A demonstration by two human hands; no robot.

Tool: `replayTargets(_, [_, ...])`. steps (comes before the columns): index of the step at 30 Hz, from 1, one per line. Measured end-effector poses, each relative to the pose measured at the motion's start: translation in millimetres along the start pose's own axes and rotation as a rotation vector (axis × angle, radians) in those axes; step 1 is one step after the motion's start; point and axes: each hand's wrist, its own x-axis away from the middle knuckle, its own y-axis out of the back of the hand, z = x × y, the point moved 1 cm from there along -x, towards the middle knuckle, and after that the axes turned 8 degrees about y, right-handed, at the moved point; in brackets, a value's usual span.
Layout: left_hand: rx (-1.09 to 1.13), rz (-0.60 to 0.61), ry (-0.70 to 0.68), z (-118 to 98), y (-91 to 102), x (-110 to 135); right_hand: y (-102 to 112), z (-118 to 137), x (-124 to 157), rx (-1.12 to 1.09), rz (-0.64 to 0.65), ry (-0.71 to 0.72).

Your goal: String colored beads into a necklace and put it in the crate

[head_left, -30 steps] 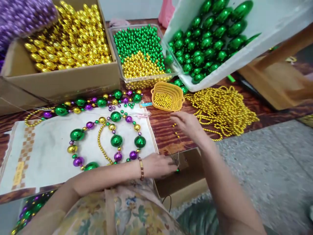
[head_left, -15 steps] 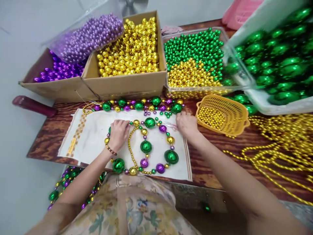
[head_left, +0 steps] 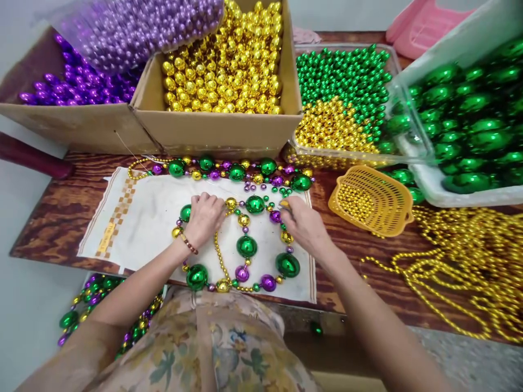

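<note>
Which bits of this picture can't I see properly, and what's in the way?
Head view: what lies under the left hand; the hand itself hides it.
Head view: some purple beads; the bag of lilac beads covers them.
Head view: the rest of the white box; the right edge cuts it off.
Head view: writing on the yellow label; too small and blurry.

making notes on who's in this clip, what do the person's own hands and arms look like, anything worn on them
Both hands are ungloved, with no sleeve at either wrist. The left hand has a bracelet of small round brown beads, with a yellowish part, at its wrist. The right hand shows no bracelet at its wrist.
</note>
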Motion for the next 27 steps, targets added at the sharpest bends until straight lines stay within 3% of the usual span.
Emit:
replayTargets(3, [-0.079, 0.055, -0.029, -15, -6.9, 9, -11, 33, -11, -0.171, 0.086, 0.034])
replayTargets(7, [-0.121, 0.107, 0.037, -25, -21.5, 14, -22, 68, -19, -0.088, 0.255, -0.023])
replayTargets(10, [-0.095, 0.117, 0.062, -23, -28.6, 16, -29, 81, -16, -0.022, 0.318, -0.080])
replayTargets(13, [0.090, 0.106, 0.079, -15, -33.7, 19, -38, 82, -10, -0.067, 0.326, -0.131])
replayTargets(16, [0.462, 0.063, 0.149, -8, -37.8, 21, -47, 77, -6, -0.246, 0.192, -0.145])
replayTargets(21, [1.138, 0.017, 0.317, -7, -33.6, 19, -51, 72, -8, -0.632, -0.210, -0.184])
replayTargets(24, [1.340, 0.030, 0.302, -15, -25.3, 15, -48, 79, -17, -0.785, -0.351, -0.258])
replayTargets(27, [1.470, 0.063, 0.277, -21, -19.9, 8, -46, 87, -29, -0.915, -0.391, -0.288])
